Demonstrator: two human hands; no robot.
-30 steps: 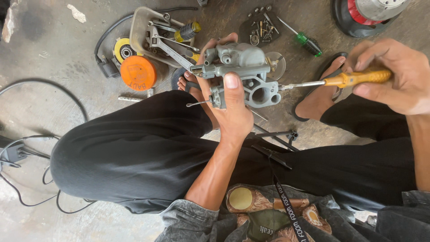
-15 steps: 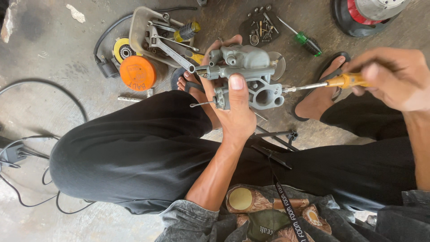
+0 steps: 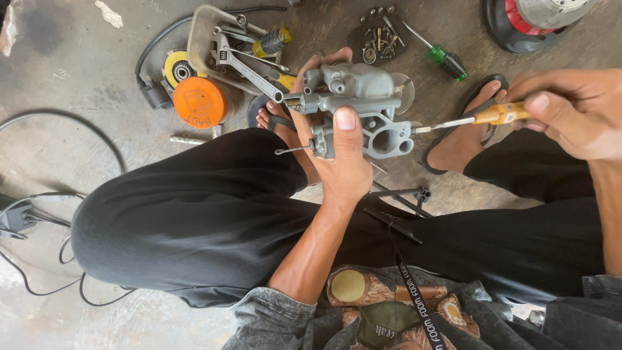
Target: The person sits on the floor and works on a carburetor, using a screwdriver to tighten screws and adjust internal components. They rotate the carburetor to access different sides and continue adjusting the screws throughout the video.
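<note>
The left hand has its grip closed around a grey cast-metal carburettor body, held up above the black-trousered knees with the thumb pressed on its front. The right hand grips a yellow-handled screwdriver, whose tip touches the carburettor's right side. On the concrete floor beyond lie a round orange lid, a green-handled screwdriver and a tray of wrenches.

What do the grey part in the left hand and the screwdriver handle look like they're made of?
Grey part: likely cast metal, matte grey with a dull, slightly rough surface and moulded bosses. Screwdriver: shiny bare steel shaft; the handle is translucent amber, probably hard plastic. The left hand grips the part, the right hand the handle.
</note>
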